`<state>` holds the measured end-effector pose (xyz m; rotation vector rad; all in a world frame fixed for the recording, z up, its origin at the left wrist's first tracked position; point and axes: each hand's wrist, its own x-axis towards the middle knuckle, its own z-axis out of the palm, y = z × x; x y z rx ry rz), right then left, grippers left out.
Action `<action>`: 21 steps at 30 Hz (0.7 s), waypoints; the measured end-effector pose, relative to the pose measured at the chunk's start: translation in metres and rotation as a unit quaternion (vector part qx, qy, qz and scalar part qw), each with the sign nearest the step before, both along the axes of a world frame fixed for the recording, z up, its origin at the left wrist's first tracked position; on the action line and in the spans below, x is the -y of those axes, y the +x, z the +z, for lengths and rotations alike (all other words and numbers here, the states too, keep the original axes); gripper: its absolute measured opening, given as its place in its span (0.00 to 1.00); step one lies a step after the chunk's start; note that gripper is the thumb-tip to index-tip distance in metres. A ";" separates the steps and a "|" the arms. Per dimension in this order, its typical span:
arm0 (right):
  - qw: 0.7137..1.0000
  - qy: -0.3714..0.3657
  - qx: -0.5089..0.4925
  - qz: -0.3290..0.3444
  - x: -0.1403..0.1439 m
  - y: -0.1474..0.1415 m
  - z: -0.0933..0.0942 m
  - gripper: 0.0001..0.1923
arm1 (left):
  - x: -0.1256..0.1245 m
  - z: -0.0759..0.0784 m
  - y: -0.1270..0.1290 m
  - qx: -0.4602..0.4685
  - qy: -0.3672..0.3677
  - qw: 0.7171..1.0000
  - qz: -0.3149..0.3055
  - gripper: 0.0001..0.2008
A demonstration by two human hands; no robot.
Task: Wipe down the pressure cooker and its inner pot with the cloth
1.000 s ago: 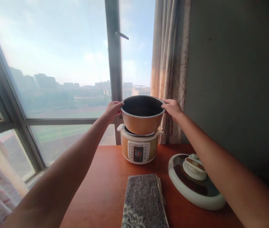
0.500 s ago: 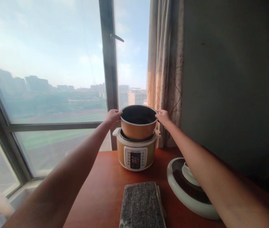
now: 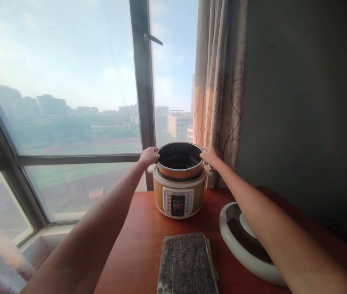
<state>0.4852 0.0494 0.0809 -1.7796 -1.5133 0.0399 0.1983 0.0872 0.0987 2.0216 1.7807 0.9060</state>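
A tan electric cooker (image 3: 179,196) with a button panel stands at the far end of a red-brown table (image 3: 136,245), by the window. An inner pot (image 3: 180,165), orange outside and dark inside, sits most of the way down in the cooker, only its upper band showing. My left hand (image 3: 149,156) grips the pot's rim on the left side. My right hand (image 3: 210,156) grips the rim on the right side. Both arms reach out straight over the table.
The cooker's round white lid (image 3: 240,245) lies upside down on the table at the right, partly under my right arm. A grey folded cloth (image 3: 187,265) lies at the near middle. A curtain (image 3: 219,90) hangs behind the cooker, beside a grey wall (image 3: 308,102).
Both hands have lowered the inner pot from above the cooker down into it. Only its top band now shows above the cooker's rim.
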 end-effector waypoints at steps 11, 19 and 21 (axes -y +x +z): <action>0.997 -0.049 0.064 -0.008 0.007 -0.003 -0.032 0.19 | 0.006 -0.027 -0.002 -0.119 -0.011 0.993 0.003 0.18; 0.993 -0.068 0.095 -0.005 0.012 0.001 -0.043 0.19 | 0.011 -0.035 -0.002 -0.144 -0.008 0.989 -0.011 0.19; 0.992 -0.072 0.103 -0.001 0.013 0.002 -0.043 0.19 | 0.013 -0.036 -0.003 -0.144 -0.011 0.989 -0.012 0.19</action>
